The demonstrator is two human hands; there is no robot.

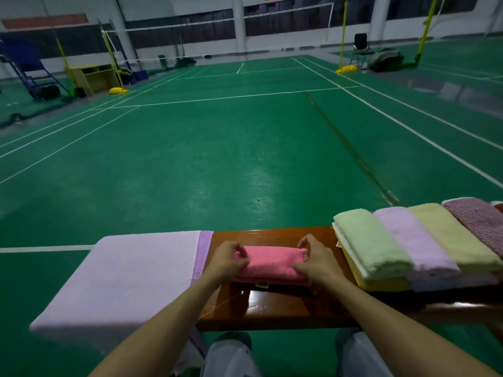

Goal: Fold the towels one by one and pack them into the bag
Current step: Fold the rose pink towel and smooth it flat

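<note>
**Left hand (228, 261) and right hand (313, 263) pinch the two ends of a folded pink towel (268, 263)**

Both hands have their fingers curled. The left hand pinches the towel's left end. The right hand grips the right end, with the thumb along the near edge and the fingertips over the far edge. The pink towel lies across the middle of the glossy wooden bench (272, 306), already folded into a thick, narrow bundle with a small label showing under its near edge.

It looks like soft, light terry cloth that will sag and spring open if held at one point only. A grip at both ends, or a flat palm under the middle, should keep the layers together. The fabric should not slip in the fingers, but the polished bench would probably let the bundle slide.

To the left, a lavender towel (122, 278) lies spread flat, overhanging the bench's left end. To the right is a row of folded towels: pale green (367, 240), lilac (413, 240), straw yellow (449, 232) and mauve (481, 221), all overlapping, with a bright yellow one (351, 265) beneath. No bag is in view, so I cannot tell where the bundle must go.
</note>
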